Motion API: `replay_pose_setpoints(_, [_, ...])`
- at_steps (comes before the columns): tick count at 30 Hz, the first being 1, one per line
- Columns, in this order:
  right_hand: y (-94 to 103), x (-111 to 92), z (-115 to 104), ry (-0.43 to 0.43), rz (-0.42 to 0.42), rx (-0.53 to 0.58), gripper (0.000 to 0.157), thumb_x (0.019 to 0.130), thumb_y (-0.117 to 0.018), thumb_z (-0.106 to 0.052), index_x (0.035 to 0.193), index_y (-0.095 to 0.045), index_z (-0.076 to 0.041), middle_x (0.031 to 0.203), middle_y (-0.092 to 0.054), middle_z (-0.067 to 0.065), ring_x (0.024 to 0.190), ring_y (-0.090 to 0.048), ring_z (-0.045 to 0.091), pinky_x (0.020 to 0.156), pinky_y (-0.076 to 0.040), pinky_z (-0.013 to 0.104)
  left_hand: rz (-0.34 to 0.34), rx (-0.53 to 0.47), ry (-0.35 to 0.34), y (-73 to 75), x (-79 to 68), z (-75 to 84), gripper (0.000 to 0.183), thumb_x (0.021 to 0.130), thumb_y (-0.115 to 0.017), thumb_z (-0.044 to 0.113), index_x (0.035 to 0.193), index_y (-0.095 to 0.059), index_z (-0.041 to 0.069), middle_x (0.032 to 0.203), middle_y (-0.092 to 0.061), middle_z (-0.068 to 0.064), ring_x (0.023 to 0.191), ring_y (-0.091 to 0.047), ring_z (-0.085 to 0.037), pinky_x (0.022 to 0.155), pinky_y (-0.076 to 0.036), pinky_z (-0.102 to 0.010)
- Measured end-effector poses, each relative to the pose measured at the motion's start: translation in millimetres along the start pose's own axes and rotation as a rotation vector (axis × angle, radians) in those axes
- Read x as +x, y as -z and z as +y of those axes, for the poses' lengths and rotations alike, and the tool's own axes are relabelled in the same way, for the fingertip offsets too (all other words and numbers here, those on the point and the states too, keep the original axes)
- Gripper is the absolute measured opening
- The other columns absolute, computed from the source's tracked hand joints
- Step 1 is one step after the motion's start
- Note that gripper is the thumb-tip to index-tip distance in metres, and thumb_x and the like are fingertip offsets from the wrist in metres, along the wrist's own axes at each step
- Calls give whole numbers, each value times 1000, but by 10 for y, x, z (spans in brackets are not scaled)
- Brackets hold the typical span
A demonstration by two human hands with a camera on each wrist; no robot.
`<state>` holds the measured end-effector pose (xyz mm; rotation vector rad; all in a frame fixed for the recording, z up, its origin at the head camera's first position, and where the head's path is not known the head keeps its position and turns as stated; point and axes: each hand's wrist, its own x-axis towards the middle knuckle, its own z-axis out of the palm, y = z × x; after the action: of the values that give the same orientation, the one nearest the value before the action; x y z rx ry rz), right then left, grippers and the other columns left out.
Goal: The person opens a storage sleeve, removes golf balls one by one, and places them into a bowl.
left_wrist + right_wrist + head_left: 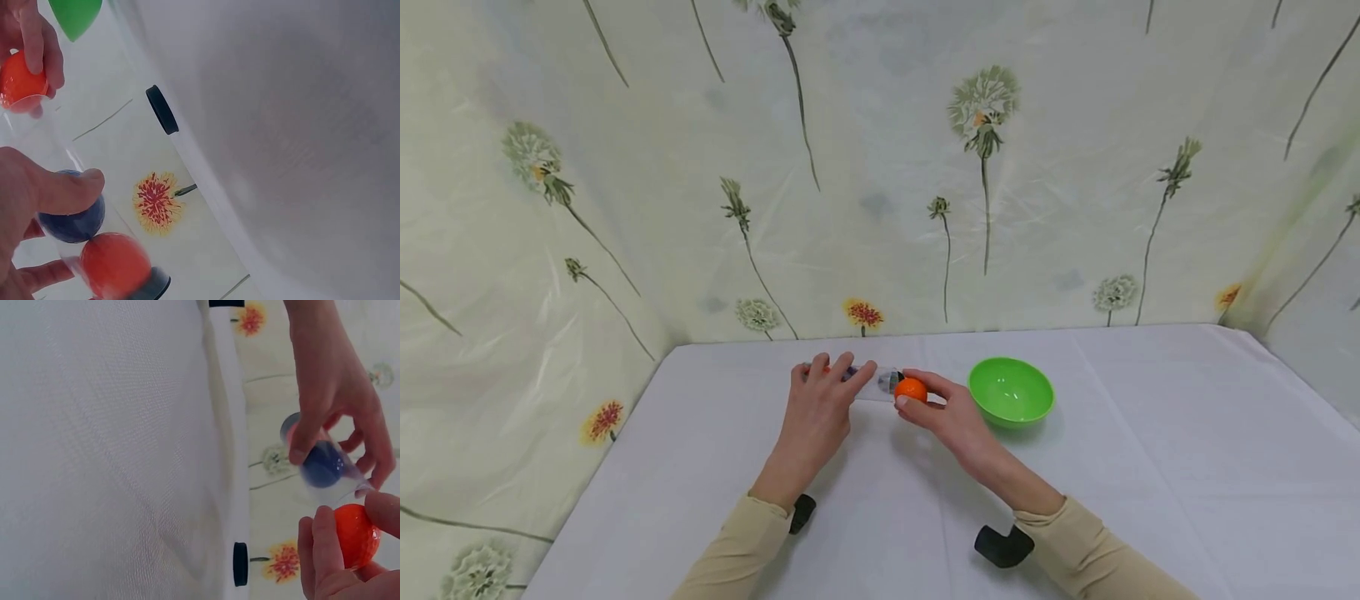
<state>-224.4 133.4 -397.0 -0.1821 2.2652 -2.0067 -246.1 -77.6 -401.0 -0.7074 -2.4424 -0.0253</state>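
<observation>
My left hand (822,421) grips a clear plastic tube (868,386), thumb on one side and fingers on the other. Inside it, a dark blue ball (74,215) lies against an orange-red ball (115,265), which sits at the end with a dark cap (153,285). Between thumb and fingers, my right hand (958,418) pinches another orange ball (911,391). In the left wrist view that ball is right at the tube's other end, overlapping its rim. The right wrist view shows the pinched ball (357,536) close below the tube's mouth, partly covered by fingers.
A bright green bowl (1011,392) stands just right of my right hand. A round black cap (162,110) is near the far edge of the white-covered table (1150,433). Behind the table hangs a flowered cloth (880,208).
</observation>
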Motion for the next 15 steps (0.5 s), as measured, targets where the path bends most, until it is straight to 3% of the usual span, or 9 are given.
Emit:
replay_pose_setpoints(4, [18, -6, 12, -7, 15, 22, 52, 91, -72, -19, 140, -55, -14, 134, -52, 13, 105, -66, 31, 90, -51, 35, -4, -8, 10, 5, -11, -11, 61, 79, -77, 4, 132, -55, 26, 124, -53, -6, 109, -45, -29, 86, -40, -49])
replay_pose_setpoints(10, [56, -14, -5, 52, 16, -111, 50, 90, -74, -27, 137, -59, -17, 127, -61, 7, 105, -61, 28, 90, -50, 46, -10, -7, 12, 7, -16, -19, 62, 79, -78, 5, 132, -55, 26, 124, -52, -6, 108, -44, -29, 86, -40, -48])
replay_pose_setpoints(15, [133, -8, -1, 86, -34, -160, 50, 88, -76, -29, 133, -62, -15, 119, -66, 4, 103, -62, 25, 85, -51, 39, -7, -33, 16, 2, -8, -22, 62, 79, -80, 6, 133, -56, 25, 123, -51, -6, 107, -44, -29, 86, -39, -48])
